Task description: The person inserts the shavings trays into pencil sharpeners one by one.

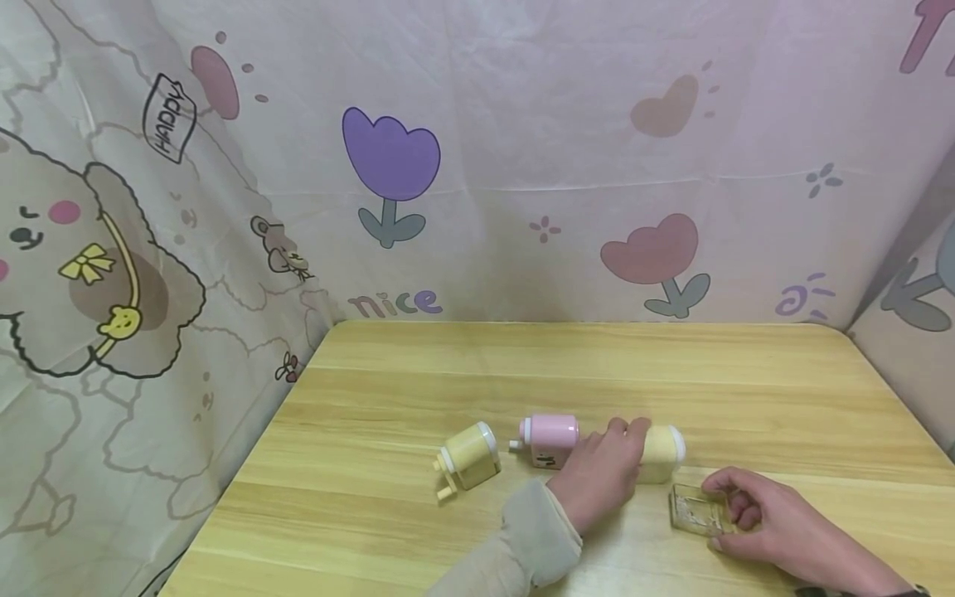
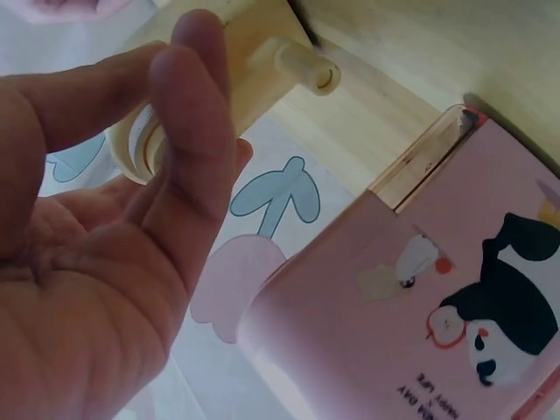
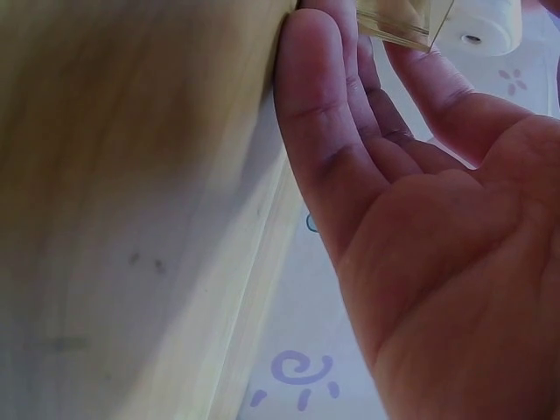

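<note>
My left hand (image 1: 597, 477) grips the crank end of a yellow hand-crank pencil sharpener (image 1: 660, 452), its white-rimmed back facing right. In the left wrist view the fingers curl round the front of that sharpener (image 2: 258, 52), beside its small crank knob (image 2: 311, 70). Just left of this hand stands a pink pencil sharpener (image 1: 554, 439) with a cartoon print on its side. My right hand (image 1: 776, 514) pinches a clear, yellowish shavings drawer (image 1: 697, 510) between thumb and fingers, low over the table in front of the yellow sharpener. In the right wrist view, only a corner of the drawer (image 3: 398, 19) shows.
Farther left, a second yellow pencil sharpener (image 1: 470, 456) sits at an angle with its crank toward the front left. The wooden table (image 1: 388, 373) ends at a printed cloth backdrop (image 1: 507, 149) behind, with more cloth on both sides.
</note>
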{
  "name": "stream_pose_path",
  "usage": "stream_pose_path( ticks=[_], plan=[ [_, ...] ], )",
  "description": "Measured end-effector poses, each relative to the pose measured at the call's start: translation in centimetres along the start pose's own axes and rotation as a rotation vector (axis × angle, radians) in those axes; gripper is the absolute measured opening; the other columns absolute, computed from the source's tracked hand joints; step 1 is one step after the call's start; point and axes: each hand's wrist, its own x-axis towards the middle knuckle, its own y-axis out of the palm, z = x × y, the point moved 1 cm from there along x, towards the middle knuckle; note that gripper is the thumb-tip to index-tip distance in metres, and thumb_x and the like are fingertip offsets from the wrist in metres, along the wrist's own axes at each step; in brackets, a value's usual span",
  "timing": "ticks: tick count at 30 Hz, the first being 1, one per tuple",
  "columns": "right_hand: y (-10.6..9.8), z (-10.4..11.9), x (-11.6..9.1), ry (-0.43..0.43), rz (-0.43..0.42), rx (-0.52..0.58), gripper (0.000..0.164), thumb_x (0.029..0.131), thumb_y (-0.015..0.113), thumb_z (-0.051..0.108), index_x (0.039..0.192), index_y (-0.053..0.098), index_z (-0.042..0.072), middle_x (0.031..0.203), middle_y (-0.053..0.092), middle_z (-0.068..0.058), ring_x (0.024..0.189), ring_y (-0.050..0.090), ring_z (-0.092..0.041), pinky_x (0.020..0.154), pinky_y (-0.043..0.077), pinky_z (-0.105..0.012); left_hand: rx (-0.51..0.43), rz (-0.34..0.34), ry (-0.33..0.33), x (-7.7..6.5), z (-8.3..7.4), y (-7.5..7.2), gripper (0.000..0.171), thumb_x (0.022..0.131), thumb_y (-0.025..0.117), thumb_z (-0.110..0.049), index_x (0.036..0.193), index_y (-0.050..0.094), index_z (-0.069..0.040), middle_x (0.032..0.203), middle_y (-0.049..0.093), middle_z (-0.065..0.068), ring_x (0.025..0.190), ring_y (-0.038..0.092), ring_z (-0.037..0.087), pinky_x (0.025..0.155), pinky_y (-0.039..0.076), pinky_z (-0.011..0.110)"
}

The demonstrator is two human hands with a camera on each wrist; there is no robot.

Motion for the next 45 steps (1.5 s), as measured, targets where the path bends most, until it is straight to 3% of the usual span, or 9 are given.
stream_pose_path(
  ticks=[9,18,23,31,34,38,41,45],
  plan=[
    [-0.2,0.1,0.0,0.020,0.027,0.006,0.052,0.076,0.079,0.032,0.115,0.055,0.008,0.090,0.053,-0.002,0.073,0.050,-0.006,0.062,0.045,-0.026,-0.004,-0.021,0.054,-1.9,0.1,-1.0,0.054,0.084,0.069,-0.015,0.133,0.046,-0.017,0.107,0.060,0.001,0.068,0.053,0.006,0.053,0.040,0.016],
    [-0.2,0.0,-0.1,0.000,0.028,0.006,0.052,0.077,0.078,0.029,0.117,0.054,0.007,0.090,0.052,-0.002,0.073,0.049,-0.006,0.061,0.045,-0.026,-0.013,-0.021,0.042,-5.7,0.5,-1.9,0.051,0.092,0.059,-0.019,0.140,0.041,-0.019,0.116,0.058,0.000,0.066,0.054,0.006,0.055,0.042,0.019],
    [-0.4,0.2,-0.1,0.010,0.039,0.003,0.053,0.077,0.078,0.030,0.118,0.053,0.006,0.090,0.052,-0.002,0.072,0.048,-0.006,0.061,0.045,-0.026,-0.011,-0.031,0.034,-7.5,0.7,-1.7,0.052,0.091,0.061,-0.018,0.139,0.041,-0.018,0.117,0.057,0.000,0.063,0.054,0.009,0.050,0.039,0.021],
    [-0.4,0.2,0.0,0.043,0.059,0.003,0.055,0.077,0.078,0.034,0.117,0.054,0.006,0.090,0.052,-0.001,0.072,0.048,-0.005,0.061,0.044,-0.026,-0.065,-0.032,0.002,-8.8,1.1,-1.0,0.061,0.089,0.065,-0.019,0.143,0.037,-0.016,0.121,0.055,0.003,0.057,0.048,0.005,0.047,0.034,0.018],
    [-0.4,0.2,0.0,0.028,0.049,-0.005,0.053,0.076,0.078,0.033,0.116,0.054,0.007,0.089,0.053,0.000,0.073,0.048,-0.005,0.061,0.045,-0.027,-0.124,-0.028,-0.037,-9.2,1.1,-0.6,0.064,0.090,0.063,-0.018,0.146,0.033,-0.017,0.126,0.052,0.002,0.051,0.039,0.002,0.045,0.032,0.016],
    [-0.4,0.3,0.1,0.025,0.041,0.003,0.052,0.076,0.078,0.034,0.115,0.055,0.009,0.087,0.053,0.001,0.073,0.049,-0.005,0.061,0.045,-0.026,-0.238,-0.014,-0.096,-9.5,1.3,-0.4,0.065,0.092,0.059,-0.015,0.149,0.026,-0.021,0.136,0.044,-0.004,0.054,0.038,0.001,0.050,0.037,0.017],
    [-0.3,0.3,0.1,0.017,0.043,0.008,0.052,0.077,0.078,0.033,0.116,0.055,0.008,0.087,0.053,0.001,0.073,0.049,-0.005,0.061,0.044,-0.027,-0.298,-0.034,-0.076,-9.7,1.5,-0.1,0.061,0.094,0.056,-0.014,0.147,0.026,-0.022,0.138,0.040,-0.006,0.059,0.039,0.001,0.054,0.039,0.017],
    [-0.3,0.3,0.0,0.015,0.042,0.007,0.052,0.077,0.078,0.032,0.116,0.054,0.007,0.087,0.052,0.000,0.072,0.048,-0.005,0.060,0.044,-0.027,-0.299,-0.082,-0.002,-9.9,1.7,0.2,0.056,0.096,0.053,-0.015,0.146,0.029,-0.020,0.136,0.040,-0.006,0.060,0.040,-0.001,0.057,0.039,0.014]
  ],
)
